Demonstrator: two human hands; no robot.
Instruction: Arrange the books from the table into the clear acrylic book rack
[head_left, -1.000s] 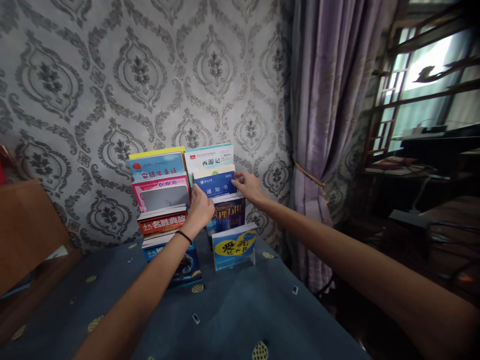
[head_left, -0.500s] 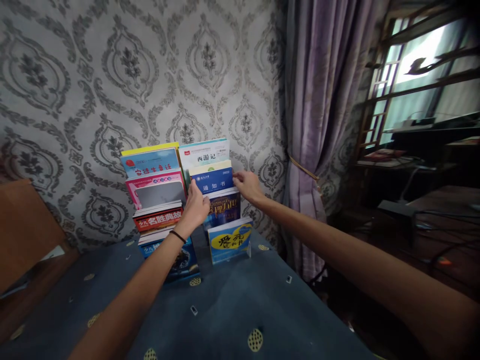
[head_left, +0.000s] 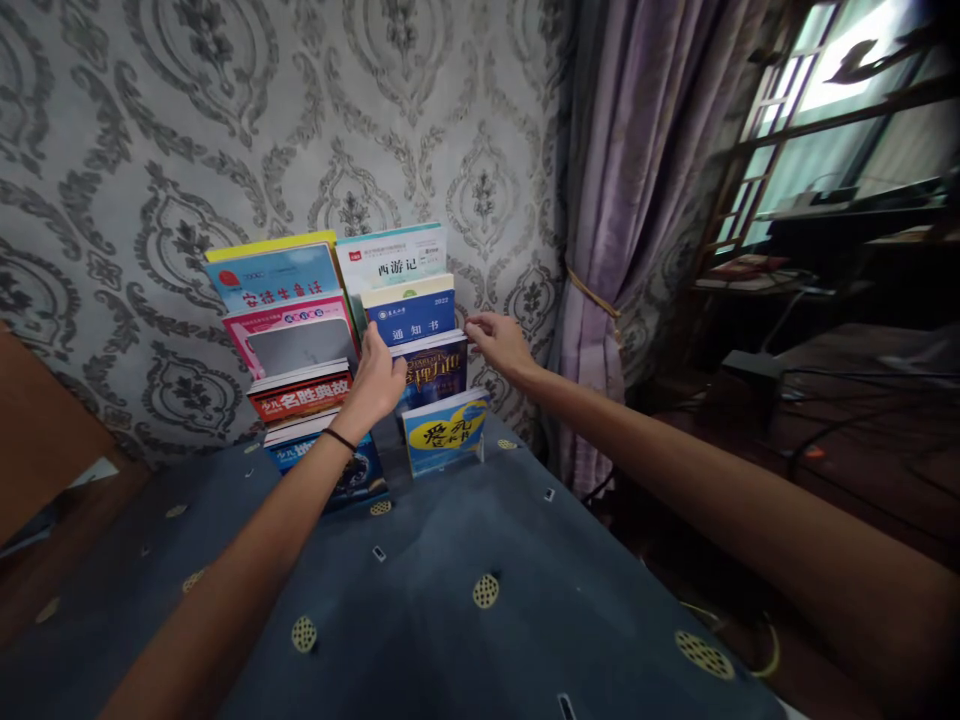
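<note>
Up front, head view: left hand (head_left: 377, 376) and right hand (head_left: 501, 342) pinch opposite edges of blue book (head_left: 411, 318), fingers closed on it. Book stands between hands, in tiered rack of books. Dark book (head_left: 439, 368) just below. Yellow-blue book (head_left: 444, 432) lower, nearer wrists, on blue tablecloth (head_left: 480, 560).

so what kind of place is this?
Probably a room in a home: grey damask wallpaper, a purple tied-back curtain, and a tiered rack of colourful books on a blue-clothed table.
</note>
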